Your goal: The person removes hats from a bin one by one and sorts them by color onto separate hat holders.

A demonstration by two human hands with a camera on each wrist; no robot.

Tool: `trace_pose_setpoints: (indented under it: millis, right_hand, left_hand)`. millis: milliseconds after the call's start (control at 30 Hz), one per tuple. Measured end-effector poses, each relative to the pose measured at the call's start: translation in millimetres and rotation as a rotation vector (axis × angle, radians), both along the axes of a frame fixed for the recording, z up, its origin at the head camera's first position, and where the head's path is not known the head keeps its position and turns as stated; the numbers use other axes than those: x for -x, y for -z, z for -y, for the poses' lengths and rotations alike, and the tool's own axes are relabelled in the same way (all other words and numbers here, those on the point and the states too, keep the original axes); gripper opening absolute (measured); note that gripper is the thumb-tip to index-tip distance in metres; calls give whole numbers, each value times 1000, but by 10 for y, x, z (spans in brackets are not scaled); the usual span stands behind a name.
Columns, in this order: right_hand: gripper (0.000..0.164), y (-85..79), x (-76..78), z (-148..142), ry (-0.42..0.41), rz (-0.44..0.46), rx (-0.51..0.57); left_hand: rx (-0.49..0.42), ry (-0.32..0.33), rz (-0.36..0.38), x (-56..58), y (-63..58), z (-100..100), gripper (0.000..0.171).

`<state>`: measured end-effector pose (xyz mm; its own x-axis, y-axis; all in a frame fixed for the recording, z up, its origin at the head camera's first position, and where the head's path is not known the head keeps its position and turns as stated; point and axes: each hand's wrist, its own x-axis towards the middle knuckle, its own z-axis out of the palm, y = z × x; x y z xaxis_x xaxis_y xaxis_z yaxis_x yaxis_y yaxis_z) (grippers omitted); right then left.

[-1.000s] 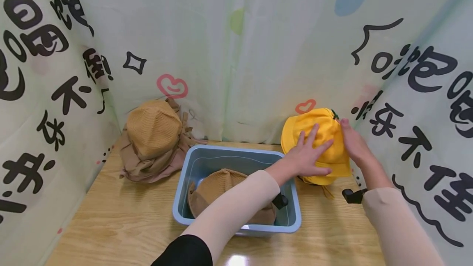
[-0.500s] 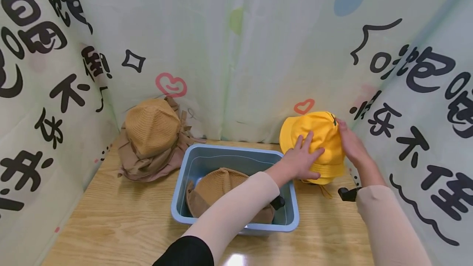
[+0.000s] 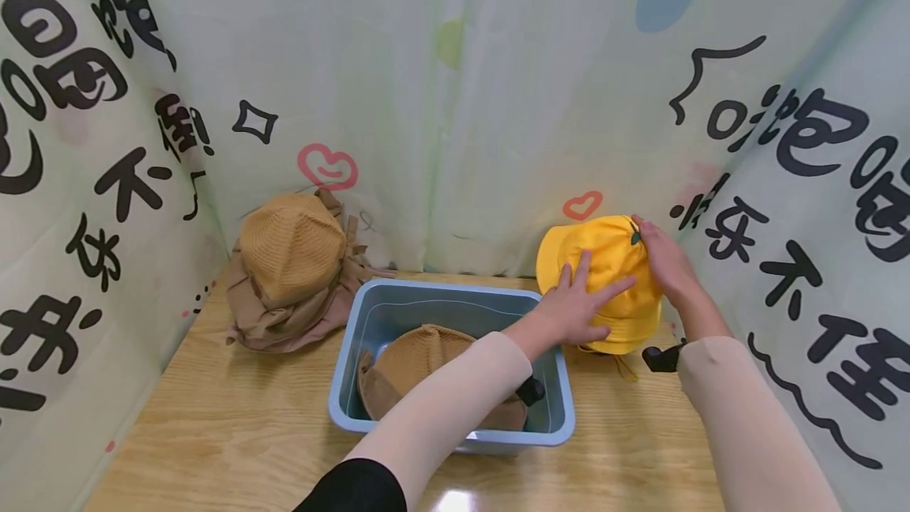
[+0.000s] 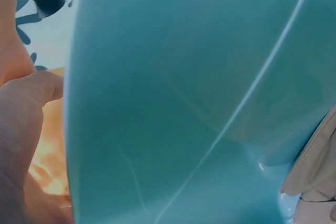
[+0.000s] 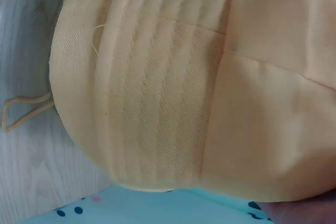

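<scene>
A yellow cloth hat (image 3: pixel 617 250) with a small green leaf-like stem at its crown stands on the table at the back right. My left hand (image 3: pixel 571 311) rests on its near left side with the fingers spread. Against the hat's right side lies my right hand (image 3: pixel 667 265), its fingers mostly straight along the crown. In the right wrist view the hat's stitched brim (image 5: pixel 157 93) fills most of the picture, with a cord loop (image 5: pixel 23 111) sticking out below it. The left wrist view shows only part of the left hand (image 4: pixel 21 124).
A blue plastic bin (image 3: pixel 448 285) stands under my left forearm, with a tan and brown hat (image 3: pixel 419 354) inside. Left of it, tan and brown hats (image 3: pixel 293 247) appear piled against the curtain. Printed curtains (image 3: pixel 398 85) enclose the wooden table (image 3: pixel 213 417).
The yellow hat has straightened slightly and its lower edge has drawn in. Both hands stay on it; the right hand has shifted slightly left and up along its side.
</scene>
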<state>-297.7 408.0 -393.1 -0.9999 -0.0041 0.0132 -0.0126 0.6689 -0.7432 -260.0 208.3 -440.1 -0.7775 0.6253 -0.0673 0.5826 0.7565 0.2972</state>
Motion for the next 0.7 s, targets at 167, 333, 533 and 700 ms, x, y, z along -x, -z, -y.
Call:
trace_pose_setpoints:
  millis: [167, 333, 533, 700]
  right_hand:
    - [77, 38, 79, -9, -30, 56, 56]
    - [78, 97, 103, -55, -43, 86, 96]
    - [74, 121, -3, -54, -22, 37, 149]
    - [72, 351, -203, -12, 72, -127, 202]
  left_hand:
    - [67, 20, 24, 46, 34, 15, 74]
    - [174, 15, -32, 20, 25, -21, 71]
    - [172, 16, -21, -32, 17, -16, 67]
    - [100, 34, -47, 5, 40, 100, 71]
